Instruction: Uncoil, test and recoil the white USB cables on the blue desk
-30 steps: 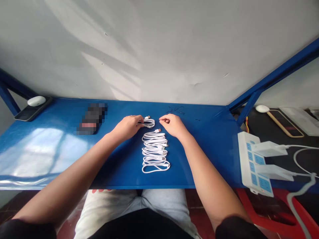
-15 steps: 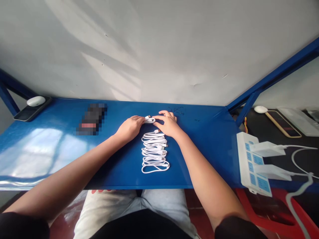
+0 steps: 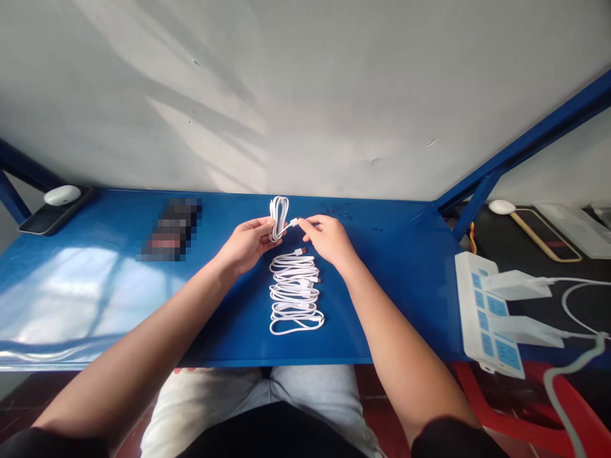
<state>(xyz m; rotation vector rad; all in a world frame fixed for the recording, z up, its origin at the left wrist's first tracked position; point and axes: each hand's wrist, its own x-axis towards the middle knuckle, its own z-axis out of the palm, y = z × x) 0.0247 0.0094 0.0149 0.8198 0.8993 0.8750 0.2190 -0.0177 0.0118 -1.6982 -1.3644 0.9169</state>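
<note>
A white charging cable is held looped above a stack of coiled cables

The thin, smooth cable is gathered into a narrow upright loop and is raised over the far end of the desk, just beyond the stack. The left grip is closed around the bottom of the loop, with the fingers curled beneath it and the thumb pressed across it. The right grip is held beside it, with the fingers close together and extended toward a small connector at the free end of the cable. Whether that connector is actually pinched cannot be told.

The stack is laid flat on the glossy blue painted metal, directly below the hands, with its long white loops piled in a tight column and a metal-tipped plug lying on top. A pixelated object is placed to the left, and a dark phone is set at the left edge beneath a white rounded object. To the right, a white power strip with blue panels carries two white chargers. The desk is backed by a pale, scuffed wall.
</note>
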